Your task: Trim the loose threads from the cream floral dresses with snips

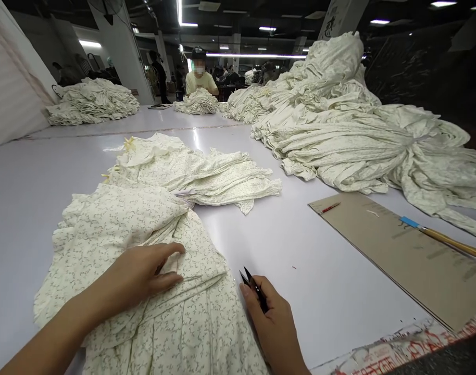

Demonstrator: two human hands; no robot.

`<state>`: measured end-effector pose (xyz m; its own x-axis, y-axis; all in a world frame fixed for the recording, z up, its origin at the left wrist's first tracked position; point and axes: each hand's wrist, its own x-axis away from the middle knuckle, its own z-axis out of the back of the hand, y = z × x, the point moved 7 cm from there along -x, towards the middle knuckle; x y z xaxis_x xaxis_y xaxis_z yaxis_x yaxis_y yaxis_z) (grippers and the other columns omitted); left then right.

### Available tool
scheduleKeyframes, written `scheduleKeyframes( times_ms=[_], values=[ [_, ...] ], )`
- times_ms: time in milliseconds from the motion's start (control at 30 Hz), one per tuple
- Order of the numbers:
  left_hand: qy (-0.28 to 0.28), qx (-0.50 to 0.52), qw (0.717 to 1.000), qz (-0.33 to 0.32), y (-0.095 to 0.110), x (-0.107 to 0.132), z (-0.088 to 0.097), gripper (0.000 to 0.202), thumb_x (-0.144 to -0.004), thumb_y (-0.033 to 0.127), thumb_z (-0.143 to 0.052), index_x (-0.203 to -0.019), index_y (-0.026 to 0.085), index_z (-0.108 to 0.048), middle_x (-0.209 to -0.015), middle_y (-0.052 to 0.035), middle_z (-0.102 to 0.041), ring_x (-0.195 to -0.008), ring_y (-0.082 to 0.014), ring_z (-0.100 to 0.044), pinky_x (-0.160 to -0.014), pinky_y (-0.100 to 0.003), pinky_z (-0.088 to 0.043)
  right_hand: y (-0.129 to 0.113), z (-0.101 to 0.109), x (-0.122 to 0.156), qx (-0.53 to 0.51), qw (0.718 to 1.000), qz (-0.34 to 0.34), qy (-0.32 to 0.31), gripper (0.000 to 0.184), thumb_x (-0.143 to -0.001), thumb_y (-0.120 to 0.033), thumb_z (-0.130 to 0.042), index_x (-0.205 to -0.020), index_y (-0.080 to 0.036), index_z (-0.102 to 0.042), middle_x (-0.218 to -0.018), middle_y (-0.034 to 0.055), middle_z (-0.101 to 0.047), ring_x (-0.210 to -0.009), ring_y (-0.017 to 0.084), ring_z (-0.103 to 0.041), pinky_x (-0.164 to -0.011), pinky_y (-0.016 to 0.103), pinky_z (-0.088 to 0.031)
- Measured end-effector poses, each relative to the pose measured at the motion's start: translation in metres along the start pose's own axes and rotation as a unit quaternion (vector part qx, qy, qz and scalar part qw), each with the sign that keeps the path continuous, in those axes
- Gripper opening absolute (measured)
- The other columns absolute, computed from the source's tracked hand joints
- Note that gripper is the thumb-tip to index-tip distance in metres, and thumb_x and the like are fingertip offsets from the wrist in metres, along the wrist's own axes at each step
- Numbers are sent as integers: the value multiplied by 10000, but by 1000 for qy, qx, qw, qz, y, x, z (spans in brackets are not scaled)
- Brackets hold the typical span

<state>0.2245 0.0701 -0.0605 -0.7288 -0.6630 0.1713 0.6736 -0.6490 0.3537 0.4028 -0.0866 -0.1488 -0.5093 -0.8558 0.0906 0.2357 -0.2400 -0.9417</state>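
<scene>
From my station I read the left hand (138, 273) lying on a folded stack of soft cream cotton garments with a small sage-green sprig print (116, 224). Its fingers are spread apart and press flat on the top folds without pinching them. The right hand (275, 325), just beside the stack's right edge, has its fingers clamped on a pair of small black steel thread snips (254, 288), whose tips point toward the cloth but appear not to touch it.

The stack lies on a pale, glossy lilac-white table (308, 245). Directly behind it is a smaller, looser stack of the same printed cloth (195, 174). To its right lies a long flat strip of brown cardboard (394, 255), and well beyond it rises a great heap of cream fabric (339, 135). Far behind it, a co-worker in a yellow T-shirt (201, 83) sits at a folded pile.

I judge this cloth light, limp and likely to slide on that slick surface. I'd trust a broad, flat hold across the folds, not a pinch at one loose corner.
</scene>
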Motion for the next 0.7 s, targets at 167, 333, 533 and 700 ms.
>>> scheduleKeyframes(
  times_ms=[167, 333, 533, 700],
  values=[
    [4, -40, 996, -75, 6, 2, -5, 314, -972, 351, -351, -801, 205, -571, -948, -51, -589, -744, -193, -553, -645, -299, -377, 1, -3, -1, 9, 1000, -16, -14, 382, -915, -580, -463, -813, -224, -555, -658, -31, -461, -599, 151, -419, -529, 232, -313],
    [0, 108, 985, -137, 1, 4, 1, 316, -989, 324, -298, -757, 209, -478, -815, -19, -523, -763, -174, -510, -707, -274, -411, 1, -4, -2, 9, 1000, -19, -18, 391, -908, -593, -462, -812, -225, -554, -678, -26, -475, -619, 157, -425, -547, 239, -318],
    [-28, 84, 995, -54, 8, -7, -2, 234, -891, 466, -544, -885, 232, -556, -665, 38, -469, -595, -161, -417, -542, -253, -302, 1, -4, -2, 7, 1000, -20, -22, 379, -915, -584, -461, -816, -227, -541, -686, -31, -458, -623, 153, -416, -548, 235, -321],
    [-28, 59, 995, -70, 24, -10, -11, 216, -927, 356, -472, -780, 210, -531, -751, 2, -563, -687, -179, -475, -637, -286, -361, 1, -4, -2, 13, 1000, -12, -22, 370, -919, -571, -470, -811, -224, -538, -678, -28, -483, -621, 152, -430, -548, 234, -327]
  ],
)
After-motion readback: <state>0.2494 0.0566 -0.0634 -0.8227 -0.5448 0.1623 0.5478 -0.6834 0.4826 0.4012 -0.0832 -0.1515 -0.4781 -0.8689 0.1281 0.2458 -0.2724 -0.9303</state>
